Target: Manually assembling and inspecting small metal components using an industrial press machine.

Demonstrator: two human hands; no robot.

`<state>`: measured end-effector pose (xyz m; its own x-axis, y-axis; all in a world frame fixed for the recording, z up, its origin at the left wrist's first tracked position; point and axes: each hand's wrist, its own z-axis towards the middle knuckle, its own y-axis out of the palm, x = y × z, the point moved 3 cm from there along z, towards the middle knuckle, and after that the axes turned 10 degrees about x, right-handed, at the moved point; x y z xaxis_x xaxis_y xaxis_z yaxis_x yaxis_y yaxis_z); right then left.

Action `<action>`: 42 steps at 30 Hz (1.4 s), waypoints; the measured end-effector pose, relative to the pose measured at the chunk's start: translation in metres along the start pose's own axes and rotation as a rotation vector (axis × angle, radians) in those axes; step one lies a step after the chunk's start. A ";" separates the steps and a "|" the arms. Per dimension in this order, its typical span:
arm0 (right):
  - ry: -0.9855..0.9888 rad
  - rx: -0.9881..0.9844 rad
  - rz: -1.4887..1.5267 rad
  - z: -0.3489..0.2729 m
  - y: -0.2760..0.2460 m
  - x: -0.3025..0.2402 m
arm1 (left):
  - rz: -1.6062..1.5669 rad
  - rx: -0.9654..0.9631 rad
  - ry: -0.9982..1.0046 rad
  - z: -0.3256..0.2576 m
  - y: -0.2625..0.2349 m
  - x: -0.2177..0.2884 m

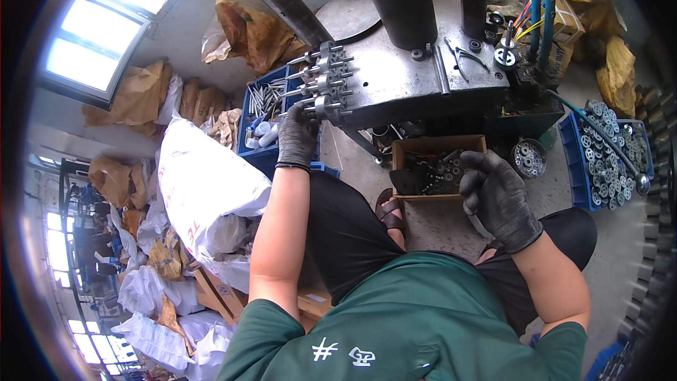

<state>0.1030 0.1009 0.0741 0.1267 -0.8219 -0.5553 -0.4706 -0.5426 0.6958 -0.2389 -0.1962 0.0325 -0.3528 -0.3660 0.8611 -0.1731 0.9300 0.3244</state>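
My left hand (297,137), in a dark grey glove, is at the left edge of the metal machine table (423,85). Its fingers are closed on the nearest of several shafted metal parts (322,106), round bodies with thin pins standing in a row along that edge. The fingertips are partly hidden behind the part. My right hand (502,201), gloved the same way, hovers above my right thigh, beside a cardboard box (441,197) of small dark parts. Its fingers are loosely bent and apart, with nothing visible in them.
Pliers (465,55) and a metal rod (436,67) lie on the table before a thick press column (402,7). A blue crate (248,116) holds metal shafts. Another blue crate (575,162) holds gear-like discs. A bowl (529,159) of parts and a white sack (204,183) stand nearby.
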 end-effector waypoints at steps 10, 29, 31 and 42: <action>-0.343 0.057 -0.373 -0.002 -0.017 -0.050 | -0.189 0.198 -0.150 -0.015 -0.045 0.022; 0.015 0.154 -1.575 0.030 -0.129 -0.089 | 1.130 0.569 0.472 0.024 -0.379 -0.172; 0.061 0.204 -1.612 0.031 -0.128 -0.091 | 1.433 0.606 0.494 0.033 -0.385 -0.170; 0.017 0.455 -1.675 0.001 -0.141 -0.117 | 1.327 -0.032 -0.169 0.073 -0.302 -0.209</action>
<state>0.1539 0.2734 0.0402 0.7018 0.5309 -0.4749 -0.0181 -0.6532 -0.7570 -0.1795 -0.4030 -0.2742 -0.3451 0.8113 0.4720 0.4076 0.5825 -0.7032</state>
